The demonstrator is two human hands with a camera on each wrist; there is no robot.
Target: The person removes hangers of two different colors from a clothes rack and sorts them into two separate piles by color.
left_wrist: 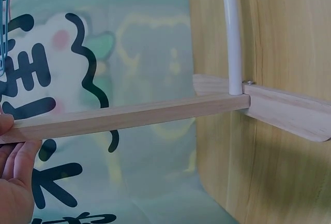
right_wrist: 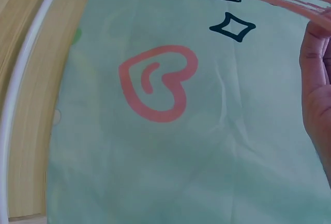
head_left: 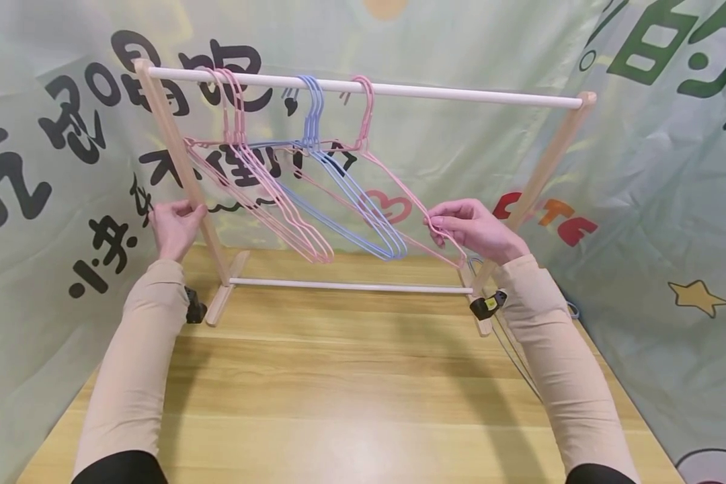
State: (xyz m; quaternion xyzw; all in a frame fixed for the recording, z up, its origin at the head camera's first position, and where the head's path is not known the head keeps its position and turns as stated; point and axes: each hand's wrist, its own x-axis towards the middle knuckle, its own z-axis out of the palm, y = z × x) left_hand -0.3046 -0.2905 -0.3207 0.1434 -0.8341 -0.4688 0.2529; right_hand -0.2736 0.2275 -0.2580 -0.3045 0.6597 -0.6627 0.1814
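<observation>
My left hand [head_left: 177, 228] grips the left wooden post [head_left: 175, 148] of a garment rack; in the left wrist view, thumb and fingers lie on opposite sides of that post [left_wrist: 129, 119]. With the right hand [head_left: 474, 228] I pinch the right shoulder of a pink clothes hanger [head_left: 396, 180], whose hook hangs on the white top rail [head_left: 460, 93]. Several blue hangers [head_left: 353, 202] hang in the middle, and more pink hangers [head_left: 278, 202] hang at the left. In the right wrist view, the right hand [right_wrist: 316, 79] shows only at the edge.
The rack's white lower bar [head_left: 351, 286] runs close above the wooden table [head_left: 351, 376]. A grey cable [head_left: 514, 353] lies by the right foot. Printed cloth [head_left: 659, 222] stands behind and at both sides. Each wrist carries a black camera [head_left: 487, 304].
</observation>
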